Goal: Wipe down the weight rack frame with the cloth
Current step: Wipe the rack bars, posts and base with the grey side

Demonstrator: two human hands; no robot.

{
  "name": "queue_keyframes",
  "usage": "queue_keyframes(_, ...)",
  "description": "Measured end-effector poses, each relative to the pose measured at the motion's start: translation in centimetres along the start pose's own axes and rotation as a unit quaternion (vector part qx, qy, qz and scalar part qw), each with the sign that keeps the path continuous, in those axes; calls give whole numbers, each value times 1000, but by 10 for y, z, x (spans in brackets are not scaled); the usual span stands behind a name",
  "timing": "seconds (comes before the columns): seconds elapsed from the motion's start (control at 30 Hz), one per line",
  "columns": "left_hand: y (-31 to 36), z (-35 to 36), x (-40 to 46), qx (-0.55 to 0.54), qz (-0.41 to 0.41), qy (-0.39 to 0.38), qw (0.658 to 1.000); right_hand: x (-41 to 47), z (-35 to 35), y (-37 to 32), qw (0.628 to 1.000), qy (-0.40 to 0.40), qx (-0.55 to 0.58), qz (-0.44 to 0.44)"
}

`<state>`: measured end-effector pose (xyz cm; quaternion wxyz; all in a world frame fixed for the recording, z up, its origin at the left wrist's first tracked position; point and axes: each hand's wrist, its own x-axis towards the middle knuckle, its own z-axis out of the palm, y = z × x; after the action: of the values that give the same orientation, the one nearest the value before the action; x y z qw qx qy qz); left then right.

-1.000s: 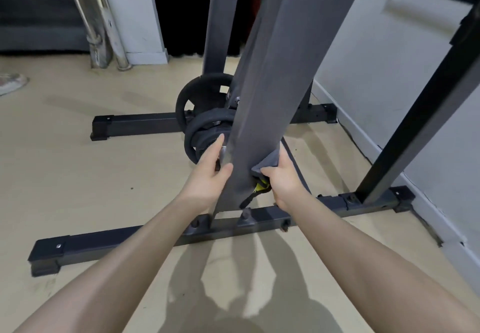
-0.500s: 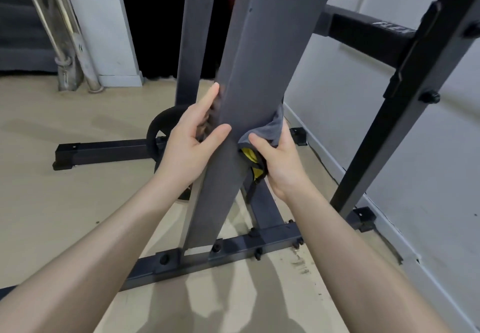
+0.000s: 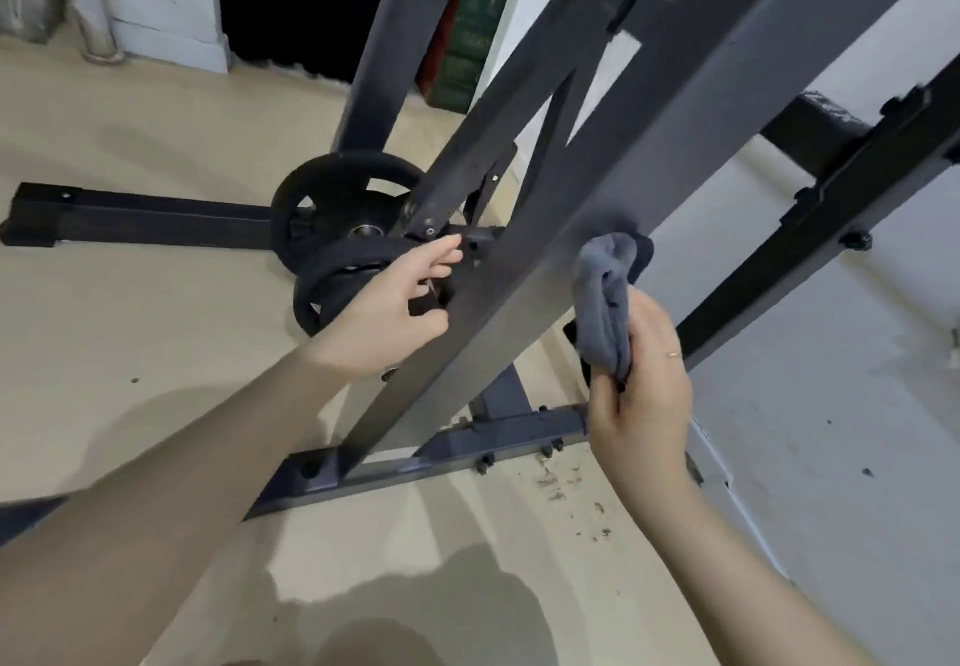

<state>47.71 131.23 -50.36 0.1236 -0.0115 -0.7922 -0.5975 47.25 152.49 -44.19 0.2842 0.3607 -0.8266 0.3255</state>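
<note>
A dark grey weight rack frame (image 3: pixel 519 270) fills the view, its main upright slanting from a floor bar at lower left up to the upper right. A bunched grey cloth (image 3: pixel 608 296) presses against the right edge of that upright, about midway up. The right hand (image 3: pixel 641 390) has its grip clamped on the cloth, fingers curled round it. The left hand (image 3: pixel 384 309) sits at the upright's left side, fingers loosely spread, holding nothing. Behind it, black weight plates (image 3: pixel 332 244) hang low on the rack. The job looks partway through: the upper beams, rear posts and floor bars seem untouched, and dark grit (image 3: pixel 566 489) lies on the beige floor (image 3: pixel 156 353).
</note>
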Motion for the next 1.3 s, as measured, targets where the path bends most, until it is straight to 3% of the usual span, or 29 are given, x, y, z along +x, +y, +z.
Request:
queue_keyframes(0.07,-27,-4,-12,-9,-22,9,1000,-4,24,-10,988,-65,-73,-116)
queue_keyframes(0.13,-49,-10,-24,-37,-64,47,996,2,59,-16,954,-130,-194,-187)
queue_keyframes(0.2,-68,-18,-37,-45,-99,94,990,10,95,-23,887,-253,-329,-200)
queue_keyframes(0.3,-93,-25,-62,-35,-111,110,987,6,144,-28,736,-452,-469,-185)
queue_keyframes(0.37,-111,-24,-79,-23,-120,105,987,-9,172,-24,680,-502,-498,-194)
queue_keyframes(0.43,-129,-20,-89,-28,-130,97,986,-25,197,-21,657,-525,-505,-194)
queue_keyframes(0.57,-147,-13,-99,-39,-147,75,985,-27,208,-24,648,-539,-498,-205)
queue_keyframes(0.63,-143,-13,-98,-51,-136,73,987,-2,185,-27,664,-506,-509,-210)
queue_keyframes(0.73,-120,-15,-76,-61,-98,60,991,58,128,-26,716,-390,-540,-208)
queue_keyframes(0.8,-94,-13,-54,-64,-73,35,995,92,86,-28,724,-308,-567,-243)
queue_keyframes(0.93,-30,-10,-11,-48,20,5,999,167,12,-36,756,-209,-576,-228)
queue_keyframes(1.13,64,-2,28,-53,113,-30,992,201,-26,-28,747,-127,-568,-321)
queue_keyframes(1.3,85,6,37,-29,93,36,995,196,-26,-19,755,-130,-515,-384)
